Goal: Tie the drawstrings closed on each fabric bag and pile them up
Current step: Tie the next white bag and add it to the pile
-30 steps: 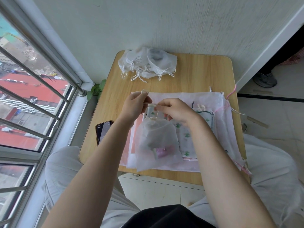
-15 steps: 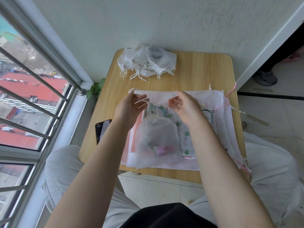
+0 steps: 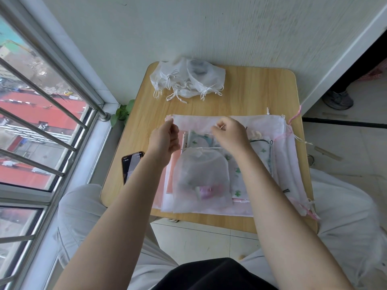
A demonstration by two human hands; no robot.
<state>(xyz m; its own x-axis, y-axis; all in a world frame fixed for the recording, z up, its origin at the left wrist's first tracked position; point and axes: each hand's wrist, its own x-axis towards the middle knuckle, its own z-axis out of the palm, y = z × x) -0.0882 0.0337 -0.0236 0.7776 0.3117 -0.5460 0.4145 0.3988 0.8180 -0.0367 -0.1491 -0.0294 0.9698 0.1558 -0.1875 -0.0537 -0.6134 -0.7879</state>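
A sheer white drawstring bag (image 3: 200, 181), gathered at its neck, lies on the flat bags (image 3: 278, 164) at the desk's (image 3: 257, 97) near side, something pink blurred inside. The left hand (image 3: 164, 141) and right hand (image 3: 229, 133) pinch its drawstring (image 3: 209, 147) with curled fingers; the knot is indistinct.

- bright, even daylight coming in from the window (image 3: 41, 114) on the left
- shadows soft and faint, no hard glare on the table (image 3: 259, 95)
- strong wide-angle bend at the edges
- slight motion blur on both hands, wall (image 3: 209, 28) texture smeared
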